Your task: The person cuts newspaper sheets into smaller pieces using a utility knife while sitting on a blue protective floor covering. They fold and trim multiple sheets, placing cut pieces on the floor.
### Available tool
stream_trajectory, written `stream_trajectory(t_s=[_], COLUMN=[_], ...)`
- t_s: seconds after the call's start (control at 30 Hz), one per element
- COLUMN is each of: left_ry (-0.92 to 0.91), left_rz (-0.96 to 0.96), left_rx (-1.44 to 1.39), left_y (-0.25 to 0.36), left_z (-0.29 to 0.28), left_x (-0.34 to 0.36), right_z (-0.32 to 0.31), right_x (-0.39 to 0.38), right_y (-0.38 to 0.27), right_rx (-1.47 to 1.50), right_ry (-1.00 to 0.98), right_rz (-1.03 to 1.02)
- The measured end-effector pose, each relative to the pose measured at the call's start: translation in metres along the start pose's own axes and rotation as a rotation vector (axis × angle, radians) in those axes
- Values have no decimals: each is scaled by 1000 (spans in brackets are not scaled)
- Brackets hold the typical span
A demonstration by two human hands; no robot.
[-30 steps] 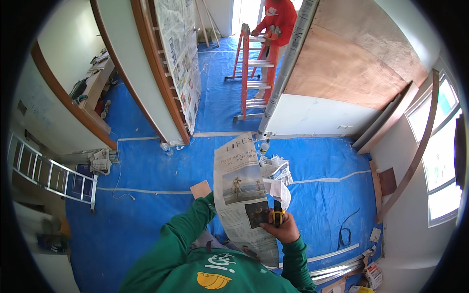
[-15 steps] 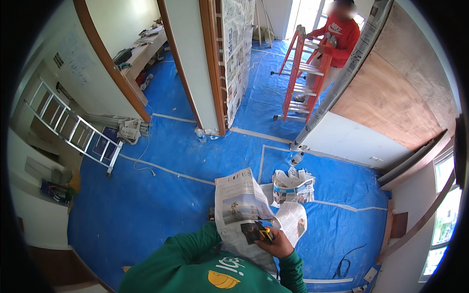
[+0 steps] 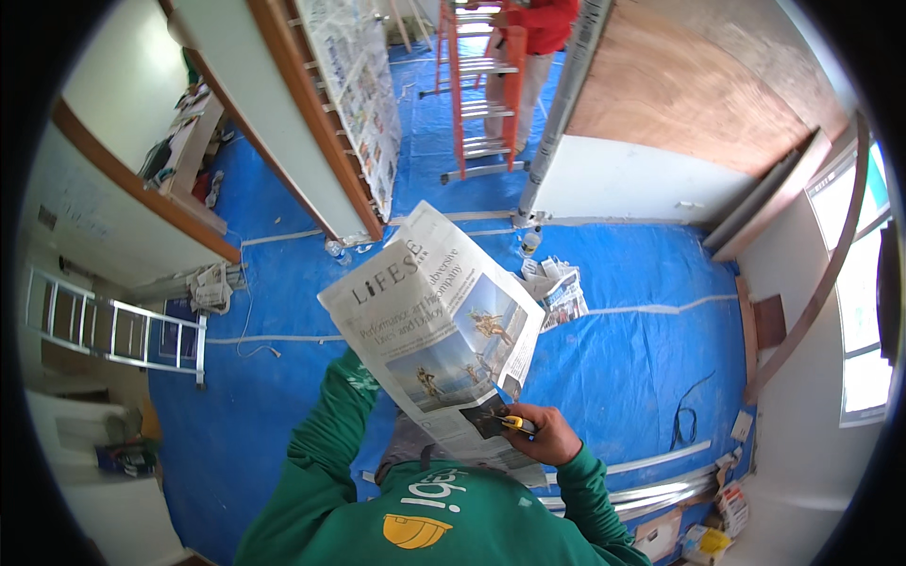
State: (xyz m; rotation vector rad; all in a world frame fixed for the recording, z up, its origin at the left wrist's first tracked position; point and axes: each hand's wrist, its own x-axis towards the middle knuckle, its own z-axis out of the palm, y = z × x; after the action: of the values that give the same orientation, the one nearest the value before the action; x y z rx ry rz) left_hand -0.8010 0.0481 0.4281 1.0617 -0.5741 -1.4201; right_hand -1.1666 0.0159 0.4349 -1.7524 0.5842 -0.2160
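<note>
An opened newspaper sheet (image 3: 401, 330) hangs in front of my body, tilted, with colour photos on its printed face. My right hand (image 3: 549, 436) is closed around a yellow-and-black utility knife (image 3: 519, 424) against the paper's lower right part. Whether those fingers also pinch the sheet is hard to see. My left sleeve (image 3: 332, 406) reaches up behind the paper, which hides my left hand and its fingers. More folded newspaper (image 3: 559, 294) lies on the floor just beyond the sheet, to the right.
Blue plastic sheeting (image 3: 623, 377) covers the floor. A person in red (image 3: 545, 38) stands by an orange stepladder (image 3: 486, 104) past the doorway. An aluminium ladder (image 3: 118, 330) leans at left. Bottles (image 3: 529, 243) stand near the wall end; metal strips (image 3: 661, 491) lie at lower right.
The newspaper has been raised and spread wider, now turned more toward me. My right hand with the utility knife has shifted slightly right and down in view. The whole view has turned.
</note>
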Motion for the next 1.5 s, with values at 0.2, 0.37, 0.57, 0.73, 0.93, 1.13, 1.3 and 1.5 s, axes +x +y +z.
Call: stream_trajectory(t_s=[0.2, 0.37, 0.57, 0.73, 0.93, 1.13, 1.3, 1.5], left_ry=[-182, -382, -709, -844, -882, -908, -927, -830], left_rz=[-129, -391, -352, -264, -150, -35, 129, 306], left_rx=[14, 17, 667, 905, 1042, 1105, 1208, 1240], left_y=[50, 23, 10, -3, 4, 14, 10, -66], left_z=[28, 73, 126, 189, 226, 249, 263, 276], left_x=[32, 66, 110, 127, 146, 189, 240, 281], right_z=[-5, -8, 6, 15, 17, -35, -114, -245], right_x=[-37, -102, -149, -171, -168, -169, -143, -58], right_y=[25, 66, 103, 124, 122, 121, 121, 129], right_rx=[-118, -226, -218, -144, -13, -43, -9, -114], right_ry=[136, 236, 387, 539, 731, 896, 1013, 947], right_rz=[-46, -52, -13, 94, 146, 230, 226, 48])
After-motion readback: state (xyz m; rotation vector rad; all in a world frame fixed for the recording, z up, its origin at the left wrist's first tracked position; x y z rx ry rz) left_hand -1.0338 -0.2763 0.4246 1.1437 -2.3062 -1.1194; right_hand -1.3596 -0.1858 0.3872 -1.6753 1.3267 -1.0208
